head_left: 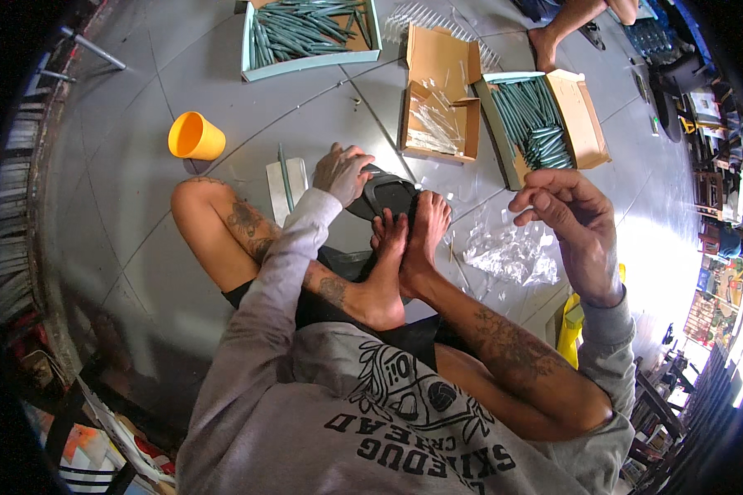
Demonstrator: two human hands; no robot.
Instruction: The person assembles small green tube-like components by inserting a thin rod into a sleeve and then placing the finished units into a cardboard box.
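Observation:
I sit cross-legged on a grey tiled floor. My left hand (343, 171) reaches forward with curled fingers and grips the near edge of a black rounded device (390, 195) that lies just beyond my bare feet (409, 239). My right hand (563, 210) is raised to the right, thumb and fingers pinched on what looks like a thin clear plastic sleeve, hard to make out. Below it a heap of clear plastic sleeves (508, 256) lies on the floor. A white flat tray (277, 190) with one teal stick (287, 177) on it lies left of my left hand.
An orange cup (195, 137) lies on its side at the left. A teal tray (248, 49) and a cardboard box (586, 115) hold several teal sticks; an open brown box (442, 58) holds clear sleeves. Another person's bare foot (545, 45) is at the top right.

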